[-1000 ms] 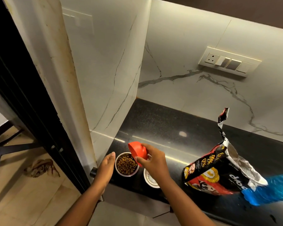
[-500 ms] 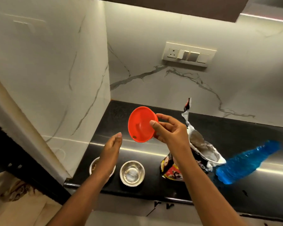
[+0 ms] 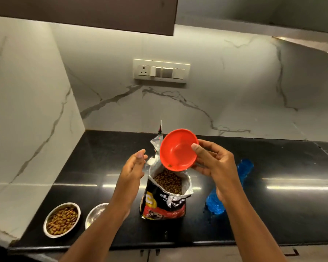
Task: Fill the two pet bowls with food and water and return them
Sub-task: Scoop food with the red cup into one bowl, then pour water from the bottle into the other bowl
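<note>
Between the left hand (image 3: pixel 131 168) and the right hand (image 3: pixel 215 163) the open food bag (image 3: pixel 164 197) stands upright, blocking the way straight down. Behind both hands the dark bench (image 3: pixel 273 154) lies bare up to the wall. Right of the right hand a blue bottle (image 3: pixel 229 186) lies across the bench; nearer than the left hand stand two steel bowls (image 3: pixel 62 220).

Black counter (image 3: pixel 273 214) holds bowls (image 3: pixel 62 220), bag (image 3: pixel 165 203), bottle (image 3: pixel 216 203).

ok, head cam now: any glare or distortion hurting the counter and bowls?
Head view: streaky light glare on the black counter; wide-angle bends the wall edges; food bowl sharp, second bowl partly hidden by the left forearm; blue bottle looks smeared.
</note>
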